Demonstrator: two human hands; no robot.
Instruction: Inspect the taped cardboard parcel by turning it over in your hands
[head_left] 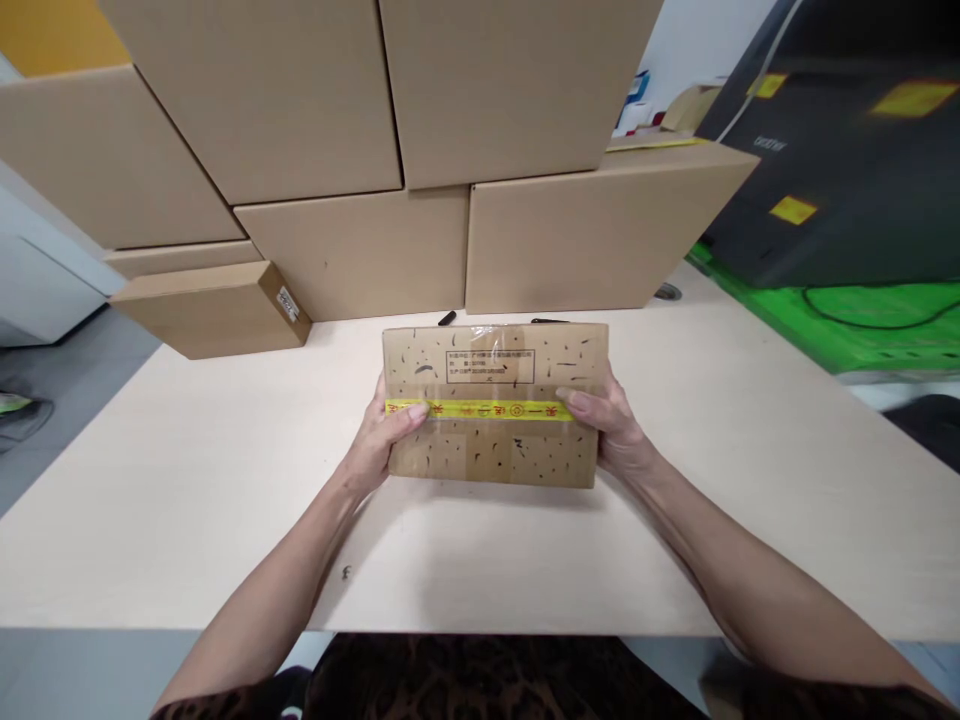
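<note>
A brown cardboard box (pixel 495 455) is held between both my hands above the white table. Black flecks dot its face, and a framed block of printed text sits near the top. Across its middle runs a strip of yellow tape (pixel 480 410) with red marks. My left hand (pixel 382 435) grips the left edge, thumb on the tape. At the right edge my right hand (pixel 611 420) does the same, its thumb on the tape's other end. The fingers behind the box are hidden. Two small black objects, one of them a short dark piece (pixel 448 318), show just beyond the box.
Large cardboard boxes (pixel 360 255) are stacked along the back of the table (pixel 187 510). A flatter carton (pixel 202 305) with a white label lies at the back left. To the right stands a dark machine (pixel 840 160) with yellow stickers, over a green surface (pixel 862 325).
</note>
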